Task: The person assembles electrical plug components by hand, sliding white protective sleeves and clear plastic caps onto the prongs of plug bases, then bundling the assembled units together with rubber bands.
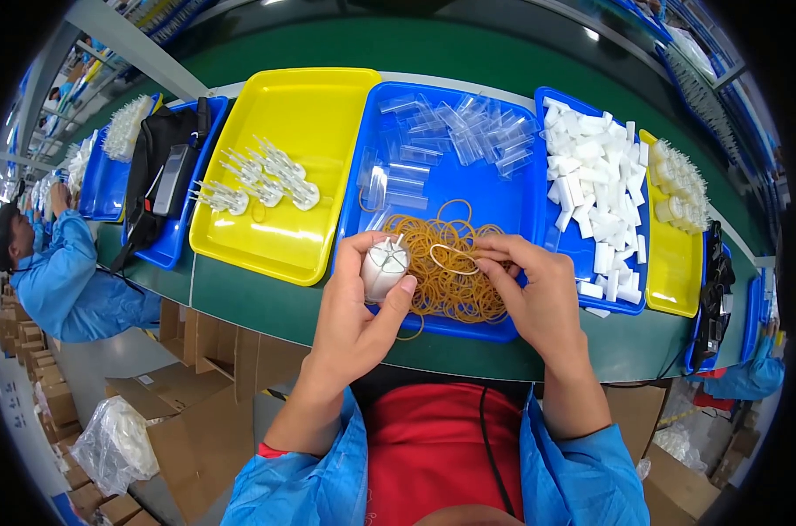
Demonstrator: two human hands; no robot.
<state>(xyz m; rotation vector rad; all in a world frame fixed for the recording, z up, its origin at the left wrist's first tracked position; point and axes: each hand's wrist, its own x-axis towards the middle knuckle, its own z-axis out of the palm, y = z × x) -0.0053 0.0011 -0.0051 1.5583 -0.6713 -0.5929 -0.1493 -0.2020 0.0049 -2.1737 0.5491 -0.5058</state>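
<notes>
My left hand (358, 307) is gripping a white part (385, 267); my right hand (529, 294) is pinching a rubber band (453, 259), which may snap off if overstretched.

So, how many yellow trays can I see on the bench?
2. One yellow tray lies left of the middle, holding white pronged parts. The other is at the far right, partly hidden by a blue tray.
</notes>
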